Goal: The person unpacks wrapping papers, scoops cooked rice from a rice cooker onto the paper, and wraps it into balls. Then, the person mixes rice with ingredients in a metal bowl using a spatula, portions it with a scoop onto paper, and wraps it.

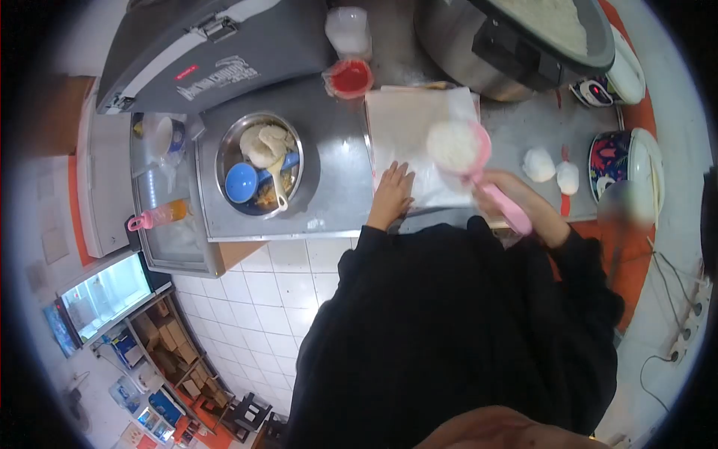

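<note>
My left hand (393, 196) lies with its fingers stretched out on the left part of the white wrapping paper (404, 123). In my right hand (502, 193) is the handle of a pink scoop (485, 146), closed in the fingers. White rice (452, 144) fills the scoop's cup, which is over the right side of the paper. Slight blur covers the scoop and right hand. Two white lumps, one a rounded bundle (538, 165) and one smaller bundle (568, 178), lie on the counter right of my right hand.
A metal bowl (221, 161) on the left holds a blue bowl (241, 182) and a light spoon (278, 191). Behind the paper stand a red-topped container (349, 78) and a large rice pot (456, 56). A grey cooler box (280, 56) fills the back left.
</note>
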`<action>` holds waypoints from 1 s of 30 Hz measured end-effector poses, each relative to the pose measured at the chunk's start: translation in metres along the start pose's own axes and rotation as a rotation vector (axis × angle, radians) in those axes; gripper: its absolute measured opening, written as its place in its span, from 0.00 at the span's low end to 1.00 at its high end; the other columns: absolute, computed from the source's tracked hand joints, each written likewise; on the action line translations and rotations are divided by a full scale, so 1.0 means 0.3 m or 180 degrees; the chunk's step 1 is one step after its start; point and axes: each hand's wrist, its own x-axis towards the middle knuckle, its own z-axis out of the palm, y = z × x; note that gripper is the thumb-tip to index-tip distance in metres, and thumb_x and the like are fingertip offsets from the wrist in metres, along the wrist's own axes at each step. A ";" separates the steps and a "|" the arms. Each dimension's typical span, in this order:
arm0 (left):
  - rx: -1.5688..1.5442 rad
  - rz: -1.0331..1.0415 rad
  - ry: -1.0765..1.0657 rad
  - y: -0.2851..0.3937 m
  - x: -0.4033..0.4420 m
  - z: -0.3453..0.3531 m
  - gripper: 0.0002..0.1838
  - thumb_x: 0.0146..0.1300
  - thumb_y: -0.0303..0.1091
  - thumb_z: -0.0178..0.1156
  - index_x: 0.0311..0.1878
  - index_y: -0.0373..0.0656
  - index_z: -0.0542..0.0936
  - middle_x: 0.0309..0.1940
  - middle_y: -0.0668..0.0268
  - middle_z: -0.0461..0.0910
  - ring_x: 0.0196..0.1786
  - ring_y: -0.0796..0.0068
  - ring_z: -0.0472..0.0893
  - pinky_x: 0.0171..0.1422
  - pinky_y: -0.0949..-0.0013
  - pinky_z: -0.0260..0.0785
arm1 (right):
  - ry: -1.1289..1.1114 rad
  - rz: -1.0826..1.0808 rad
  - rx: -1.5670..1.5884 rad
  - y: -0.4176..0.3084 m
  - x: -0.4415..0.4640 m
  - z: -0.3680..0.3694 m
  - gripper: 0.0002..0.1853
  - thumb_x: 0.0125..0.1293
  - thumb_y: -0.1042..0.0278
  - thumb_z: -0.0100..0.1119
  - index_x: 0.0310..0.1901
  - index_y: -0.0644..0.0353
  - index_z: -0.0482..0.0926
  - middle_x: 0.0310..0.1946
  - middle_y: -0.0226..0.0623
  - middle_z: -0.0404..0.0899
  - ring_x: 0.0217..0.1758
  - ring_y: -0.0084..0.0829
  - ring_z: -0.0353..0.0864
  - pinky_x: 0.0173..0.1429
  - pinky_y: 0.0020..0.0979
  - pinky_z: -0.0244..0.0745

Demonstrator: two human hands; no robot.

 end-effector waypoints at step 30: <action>0.0557 0.0187 -0.0165 0.014 -0.014 0.132 0.15 0.46 0.36 0.57 0.37 0.40 0.73 0.44 0.59 0.70 0.55 0.55 0.61 0.53 0.50 0.54 | 0.4118 -0.3098 -0.2950 0.160 0.311 -0.384 0.34 0.53 0.67 0.44 0.59 0.61 0.41 0.44 0.65 0.62 0.38 0.55 0.70 0.40 0.45 0.65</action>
